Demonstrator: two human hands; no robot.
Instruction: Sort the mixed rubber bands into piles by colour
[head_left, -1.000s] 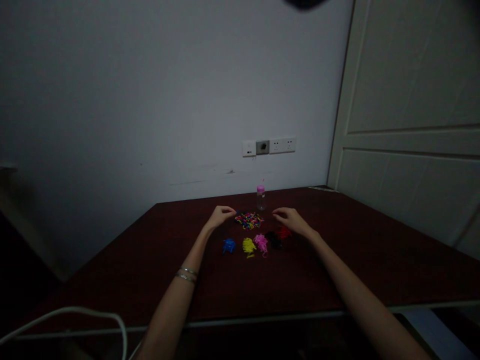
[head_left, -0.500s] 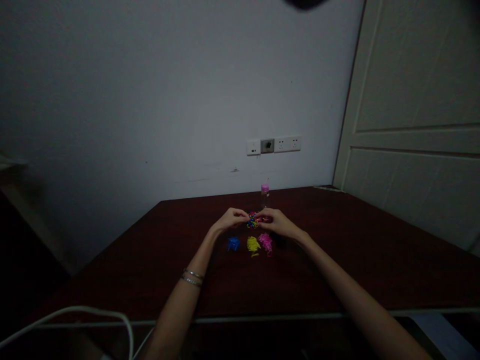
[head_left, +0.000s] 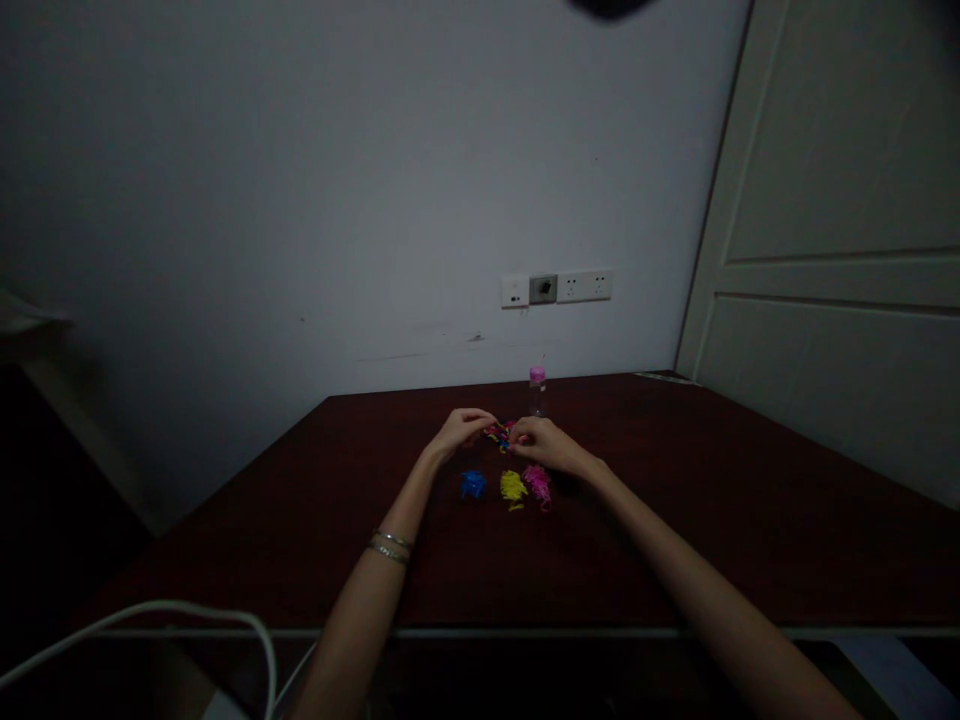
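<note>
A mixed heap of small coloured bands (head_left: 500, 434) lies on the dark red table between my hands. My left hand (head_left: 461, 428) is at the heap's left side, thumb and fingers pinched together; what is between the tips is too small to make out. At the heap's right side, my right hand (head_left: 541, 440) has its fingers curled and closed, their tips touching or nearly touching the bands. Nearer to me are three single-colour piles: blue bands (head_left: 473, 485), yellow bands (head_left: 513, 486) and pink bands (head_left: 538, 482).
A clear bottle with a pink lid (head_left: 538, 390) stands behind the heap. The table (head_left: 300, 520) reaches back to a wall with sockets (head_left: 585, 286). A white cable (head_left: 172, 606) loops at the front left edge. A pale door (head_left: 840, 200) is on the right.
The view has shifted slightly, moving everything a little to the right. My left hand has drawn up and back a little from the heap, and my right fingers are more curled.
</note>
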